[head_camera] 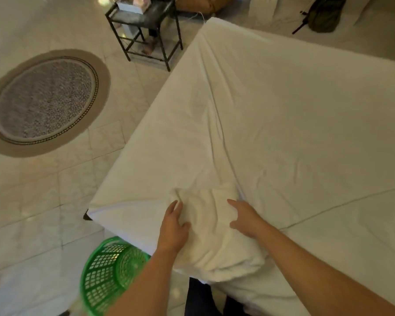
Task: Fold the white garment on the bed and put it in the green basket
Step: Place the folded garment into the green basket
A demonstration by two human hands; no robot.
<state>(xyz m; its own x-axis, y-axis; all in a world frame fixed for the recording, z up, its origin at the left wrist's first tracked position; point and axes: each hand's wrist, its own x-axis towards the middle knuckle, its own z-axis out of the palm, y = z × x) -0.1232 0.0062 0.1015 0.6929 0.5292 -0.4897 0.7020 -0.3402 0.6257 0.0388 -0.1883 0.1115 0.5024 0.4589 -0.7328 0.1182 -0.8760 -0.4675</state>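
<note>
The white garment (211, 226) lies folded into a narrow cream bundle at the near corner of the bed (294, 124), which is covered by a white sheet. My left hand (173, 226) rests on the bundle's left side, fingers spread and pressing into the cloth. On the right side lies my right hand (244, 218), fingers apart, flat on the fabric. Neither hand lifts the garment. The green basket (105, 274) stands on the floor just left of the bed corner, below my left forearm, and looks empty.
A round grey rug (46, 101) lies on the tiled floor to the left. A black metal side table (146, 30) stands at the bed's far corner. A dark backpack (324, 12) sits on the floor at the back right.
</note>
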